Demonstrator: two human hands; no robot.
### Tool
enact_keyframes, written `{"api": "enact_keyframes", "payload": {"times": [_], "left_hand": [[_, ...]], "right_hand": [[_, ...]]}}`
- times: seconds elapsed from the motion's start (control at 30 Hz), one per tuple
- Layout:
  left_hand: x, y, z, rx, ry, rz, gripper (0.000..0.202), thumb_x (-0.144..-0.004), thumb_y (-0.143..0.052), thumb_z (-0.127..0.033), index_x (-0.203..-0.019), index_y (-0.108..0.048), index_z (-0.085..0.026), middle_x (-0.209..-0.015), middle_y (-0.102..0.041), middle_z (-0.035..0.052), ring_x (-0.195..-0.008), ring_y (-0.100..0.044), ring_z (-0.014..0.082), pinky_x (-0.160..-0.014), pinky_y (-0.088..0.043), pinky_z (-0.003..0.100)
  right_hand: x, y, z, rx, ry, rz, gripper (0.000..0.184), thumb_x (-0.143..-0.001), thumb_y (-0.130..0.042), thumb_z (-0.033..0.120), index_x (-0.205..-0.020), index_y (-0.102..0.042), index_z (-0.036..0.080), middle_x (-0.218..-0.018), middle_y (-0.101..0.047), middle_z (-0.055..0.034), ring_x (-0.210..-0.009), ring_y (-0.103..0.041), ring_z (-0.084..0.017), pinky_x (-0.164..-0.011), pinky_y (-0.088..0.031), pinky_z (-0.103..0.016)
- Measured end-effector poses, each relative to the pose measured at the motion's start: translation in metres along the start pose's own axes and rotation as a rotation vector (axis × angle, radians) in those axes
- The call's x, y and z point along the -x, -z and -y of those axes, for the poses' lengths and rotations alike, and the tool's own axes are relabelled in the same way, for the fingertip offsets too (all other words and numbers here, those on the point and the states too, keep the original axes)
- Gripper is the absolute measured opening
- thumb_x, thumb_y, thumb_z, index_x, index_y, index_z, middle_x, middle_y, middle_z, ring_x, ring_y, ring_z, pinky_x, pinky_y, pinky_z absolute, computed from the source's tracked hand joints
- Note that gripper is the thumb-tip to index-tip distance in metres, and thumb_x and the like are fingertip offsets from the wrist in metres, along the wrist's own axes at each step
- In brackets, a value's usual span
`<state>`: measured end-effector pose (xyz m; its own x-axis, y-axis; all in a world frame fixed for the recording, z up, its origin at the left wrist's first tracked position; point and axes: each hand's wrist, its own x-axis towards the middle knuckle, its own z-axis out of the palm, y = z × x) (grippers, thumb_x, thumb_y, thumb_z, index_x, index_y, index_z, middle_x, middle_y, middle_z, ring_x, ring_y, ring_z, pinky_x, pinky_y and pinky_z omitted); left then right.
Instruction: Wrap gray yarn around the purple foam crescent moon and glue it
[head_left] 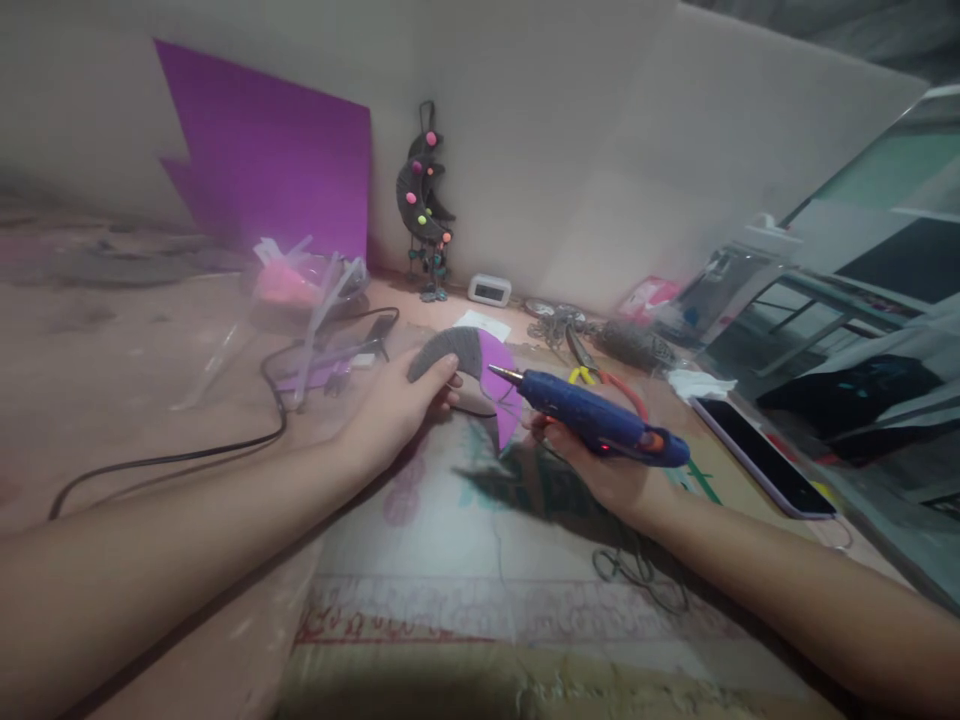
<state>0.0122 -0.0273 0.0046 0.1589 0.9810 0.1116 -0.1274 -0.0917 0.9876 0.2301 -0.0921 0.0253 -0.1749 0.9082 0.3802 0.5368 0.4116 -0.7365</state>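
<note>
My left hand point(397, 405) is closed on one end of a purple crescent-shaped cutout point(487, 375); that end is wrapped in grey yarn. My right hand point(600, 470) grips a blue hot glue gun point(600, 420) with a small red light on its body. The gun's metal nozzle point(504, 373) points left and touches or nearly touches the purple face of the crescent where the yarn ends. Both hands hover just above a printed mat on the table.
A purple sheet point(277, 150) leans on the back wall beside a finished dark crescent ornament with coloured pompoms point(426, 200). A black cable point(225, 440), plastic bags point(307, 285), a small white clock point(489, 290), pliers point(592, 370) and a phone point(761, 455) lie around.
</note>
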Motion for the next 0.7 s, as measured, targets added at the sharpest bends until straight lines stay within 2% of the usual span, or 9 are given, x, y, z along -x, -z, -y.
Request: {"api": "enact_keyframes", "payload": {"times": [0.13, 0.23, 0.37, 0.47, 0.63, 0.7], "left_hand": [[0.000, 0.000, -0.002, 0.009, 0.022, 0.042, 0.029, -0.081, -0.064, -0.043, -0.087, -0.059, -0.015, -0.080, -0.064, 0.0025, -0.066, -0.061, 0.0119, -0.061, -0.051, 0.024], [0.001, 0.000, -0.002, 0.000, 0.020, 0.062, 0.028, -0.082, -0.063, -0.042, -0.087, -0.059, -0.014, -0.080, -0.065, 0.0031, -0.066, -0.061, 0.0118, -0.063, -0.051, 0.025], [-0.001, 0.000, 0.001, 0.006, 0.007, 0.064, 0.028, -0.081, -0.063, -0.042, -0.089, -0.059, -0.015, -0.080, -0.066, 0.0043, -0.066, -0.061, 0.0129, -0.061, -0.051, 0.026], [-0.003, 0.002, 0.001, -0.036, -0.005, 0.061, 0.027, -0.082, -0.061, -0.043, -0.086, -0.059, -0.017, -0.078, -0.066, 0.0036, -0.063, -0.061, 0.0133, -0.059, -0.050, 0.026], [-0.007, 0.011, -0.005, -0.425, -0.119, 0.074, 0.025, -0.080, -0.061, -0.044, -0.078, -0.065, -0.019, -0.065, -0.065, 0.0018, -0.059, -0.058, 0.0158, -0.054, -0.044, 0.025], [-0.008, 0.013, -0.006, -0.516, -0.149, 0.066, 0.026, -0.081, -0.059, -0.044, -0.074, -0.065, -0.019, -0.063, -0.065, 0.0016, -0.060, -0.059, 0.0169, -0.055, -0.043, 0.026]], "right_hand": [[-0.006, 0.015, -0.005, 0.231, 0.135, -0.158, 0.021, -0.084, -0.063, 0.036, -0.100, -0.069, 0.026, -0.104, -0.072, -0.0044, -0.107, -0.064, -0.026, -0.099, -0.048, -0.043], [-0.014, 0.021, -0.011, 0.254, 0.089, -0.221, 0.022, -0.086, -0.059, 0.038, -0.099, -0.070, 0.024, -0.103, -0.072, -0.0049, -0.108, -0.064, -0.026, -0.104, -0.043, -0.045], [-0.019, 0.017, -0.018, 0.197, -0.002, -0.173, 0.023, -0.085, -0.060, 0.041, -0.095, -0.069, 0.023, -0.097, -0.073, -0.0046, -0.093, -0.068, -0.023, -0.092, -0.051, -0.041], [-0.019, 0.012, -0.019, 0.198, 0.015, -0.088, 0.019, -0.082, -0.063, 0.041, -0.085, -0.069, 0.023, -0.089, -0.073, -0.0037, -0.086, -0.069, -0.024, -0.085, -0.054, -0.042], [-0.017, 0.009, -0.018, 0.116, 0.060, -0.038, 0.021, -0.081, -0.064, 0.042, -0.092, -0.069, 0.025, -0.092, -0.074, -0.0048, -0.086, -0.069, -0.026, -0.080, -0.054, -0.042], [-0.018, 0.008, -0.018, 0.116, 0.060, -0.033, 0.020, -0.080, -0.066, 0.040, -0.092, -0.069, 0.024, -0.090, -0.074, -0.0045, -0.084, -0.069, -0.025, -0.076, -0.054, -0.040]]}}
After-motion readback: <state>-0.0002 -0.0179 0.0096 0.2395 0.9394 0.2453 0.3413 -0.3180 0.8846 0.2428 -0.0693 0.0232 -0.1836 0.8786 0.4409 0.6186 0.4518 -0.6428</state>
